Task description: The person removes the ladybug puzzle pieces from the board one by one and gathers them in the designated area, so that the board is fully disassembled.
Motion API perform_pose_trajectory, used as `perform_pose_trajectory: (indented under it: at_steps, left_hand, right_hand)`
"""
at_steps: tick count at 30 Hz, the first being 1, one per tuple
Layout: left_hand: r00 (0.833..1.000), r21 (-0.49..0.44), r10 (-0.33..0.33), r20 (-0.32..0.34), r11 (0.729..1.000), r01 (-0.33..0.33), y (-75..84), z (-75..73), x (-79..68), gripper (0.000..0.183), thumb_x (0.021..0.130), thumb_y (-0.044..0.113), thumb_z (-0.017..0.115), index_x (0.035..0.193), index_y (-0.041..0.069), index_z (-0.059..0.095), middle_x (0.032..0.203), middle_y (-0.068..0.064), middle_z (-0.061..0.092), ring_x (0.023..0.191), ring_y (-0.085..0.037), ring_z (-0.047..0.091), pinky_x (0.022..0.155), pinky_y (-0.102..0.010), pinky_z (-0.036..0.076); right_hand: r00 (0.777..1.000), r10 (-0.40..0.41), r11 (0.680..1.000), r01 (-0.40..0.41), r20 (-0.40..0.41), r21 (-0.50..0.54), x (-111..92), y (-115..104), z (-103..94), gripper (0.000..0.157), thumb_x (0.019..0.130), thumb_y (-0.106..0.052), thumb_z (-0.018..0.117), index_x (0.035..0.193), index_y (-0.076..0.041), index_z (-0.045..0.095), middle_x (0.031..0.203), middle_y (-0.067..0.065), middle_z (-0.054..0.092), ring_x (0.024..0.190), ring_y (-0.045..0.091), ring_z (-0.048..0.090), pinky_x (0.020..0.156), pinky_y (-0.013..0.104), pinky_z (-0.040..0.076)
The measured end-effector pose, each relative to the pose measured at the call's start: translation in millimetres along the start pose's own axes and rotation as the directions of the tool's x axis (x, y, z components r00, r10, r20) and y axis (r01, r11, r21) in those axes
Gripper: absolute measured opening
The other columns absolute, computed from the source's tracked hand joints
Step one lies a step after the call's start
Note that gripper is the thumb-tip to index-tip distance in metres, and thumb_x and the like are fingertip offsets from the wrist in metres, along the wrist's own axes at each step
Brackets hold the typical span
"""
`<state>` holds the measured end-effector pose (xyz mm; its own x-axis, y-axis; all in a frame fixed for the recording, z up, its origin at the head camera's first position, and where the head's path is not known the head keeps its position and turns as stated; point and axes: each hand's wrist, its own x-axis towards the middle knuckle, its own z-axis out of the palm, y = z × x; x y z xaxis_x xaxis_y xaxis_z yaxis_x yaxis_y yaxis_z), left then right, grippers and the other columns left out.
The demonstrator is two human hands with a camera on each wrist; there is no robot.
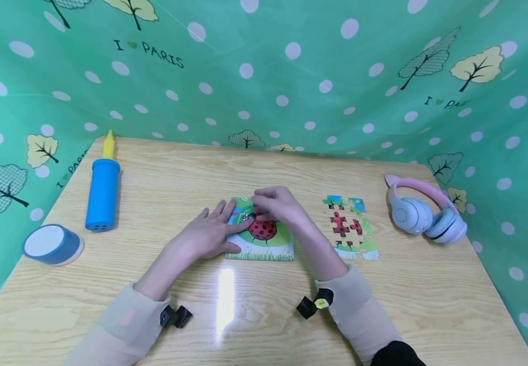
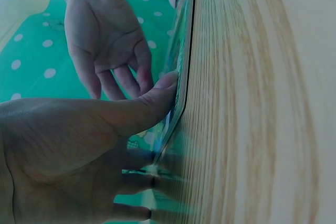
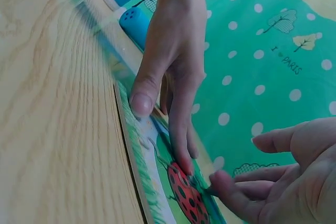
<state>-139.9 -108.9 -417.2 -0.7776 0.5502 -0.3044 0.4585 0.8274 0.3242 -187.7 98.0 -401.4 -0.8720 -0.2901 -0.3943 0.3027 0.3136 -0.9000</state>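
Note:
A ladybug puzzle board [image 1: 273, 252] lies flat on the table. My left hand [image 1: 206, 234] rests on its left side with fingers spread, and its thumb [image 2: 157, 98] touches the near edge. The left index finger reaches the ladybug's head. My right hand [image 1: 279, 206] is over the upper part of the board, its index finger raised. At its thumb tip, the dark edge of a small puzzle piece [image 3: 210, 190] sticks out, pinched against the fingers behind; most of it is hidden. Several loose puzzle pieces [image 1: 339, 224] lie to the right of the board.
Pink and lilac cat-ear headphones [image 1: 412, 213] sit at the table's right edge. Toward the left are a blue hand pump [image 1: 102, 195] with a yellow nozzle and a blue, white-topped cylinder [image 1: 53, 244]. A green dotted cloth [image 1: 264, 91] hangs behind the table.

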Motion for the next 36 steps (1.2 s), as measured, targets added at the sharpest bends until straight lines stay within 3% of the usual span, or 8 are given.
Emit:
perform_pose_trajectory:
  at_steps: [8,20,30,36]
  left_hand:
    - [1.000,0.010,0.004,-0.017,1.000,-0.004,0.7,-2.5,2.8,0.068,0.097,0.048,0.065,0.158,0.032,0.040,0.172,-0.025,0.007,0.158,-0.048,0.012,0.124,-0.070,0.022]
    - [1.000,0.007,-0.017,0.000,1.000,0.017,0.1,-4.8,3.2,0.069,0.097,0.049,0.066,0.158,0.033,0.039,0.172,-0.024,0.005,0.159,-0.047,0.009,0.125,-0.069,0.020]
    - [1.000,-0.009,-0.013,0.007,1.000,0.013,-2.6,-2.2,1.2,0.068,0.097,0.047,0.066,0.158,0.032,0.040,0.171,-0.025,0.006,0.159,-0.048,0.010,0.124,-0.070,0.020]
    - [1.000,-0.012,0.002,0.005,1.000,-0.001,-1.7,-1.3,0.7,0.068,0.097,0.047,0.066,0.158,0.032,0.040,0.171,-0.027,0.007,0.159,-0.049,0.010,0.124,-0.071,0.020]
  right_hand:
    - [0.998,0.055,0.975,-0.058,0.020,0.213,-4,0,-5.0,0.054,0.103,-0.017,0.057,0.152,0.004,0.044,0.148,0.024,0.058,0.140,0.035,0.056,0.119,0.044,0.045]
    - [0.989,0.147,0.926,-0.141,0.011,0.351,-2,2,-7.3,0.051,0.102,-0.014,0.057,0.150,0.003,0.046,0.148,0.023,0.058,0.140,0.034,0.055,0.121,0.043,0.043]
    - [0.986,0.166,0.940,-0.152,-0.020,0.306,3,6,-3.9,0.043,0.102,-0.013,0.060,0.142,0.001,0.055,0.141,0.021,0.064,0.131,0.030,0.063,0.117,0.040,0.047]
    - [0.992,0.115,0.985,-0.108,-0.049,0.132,4,4,5.0,0.044,0.099,-0.015,0.066,0.141,-0.002,0.061,0.139,0.016,0.066,0.124,0.027,0.067,0.110,0.039,0.053]
